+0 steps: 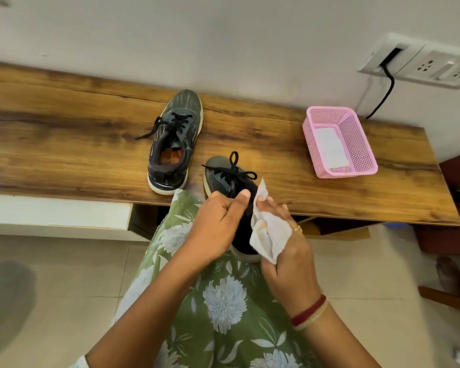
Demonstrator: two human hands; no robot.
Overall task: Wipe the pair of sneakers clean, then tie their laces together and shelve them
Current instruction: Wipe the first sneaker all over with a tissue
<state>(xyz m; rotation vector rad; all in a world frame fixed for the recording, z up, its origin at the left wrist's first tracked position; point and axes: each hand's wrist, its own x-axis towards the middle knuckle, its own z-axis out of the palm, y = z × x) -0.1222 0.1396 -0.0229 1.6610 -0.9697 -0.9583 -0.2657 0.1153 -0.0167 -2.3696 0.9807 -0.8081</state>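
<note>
Sneakers: 2, dark grey uppers, white soles, black laces.
Far sneaker (174, 139): centre of frame, upright on counter (64, 128), toe toward wall, laces loose, orange insole showing.
Near sneaker (225, 179): lower centre, toe over the counter's front edge, heel end over the lap and mostly hidden by hands, laces in a bow. Cannot tell if it touches the counter.
Hands: 2, both on near sneaker.
Left hand (215, 224): fingers curled round its left side, thumb on top by the collar, gripping it.
Right hand (284, 251): fingers closed on wipe (270, 232), holding it against the shoe's right side.
Wipe: 1, white, crumpled, yellowish stain on lower fold.
Basket (356, 134): 1, pink perforated plastic, right of centre on the counter, well apart from both sneakers.
White sheet (329, 148): 1, flat on basket floor.
Socket panel (446, 69): 1 white strip on wall, upper right.
Cable (385, 94): 1, black, running down from panel's left end.
Ring (298, 229): 1, gold, on right hand.
Wrist bands (310, 312): red and pale, right wrist.
Dress (223, 301): green, white floral print, bottom centre.
Writing: too small to read on either shoe.
</note>
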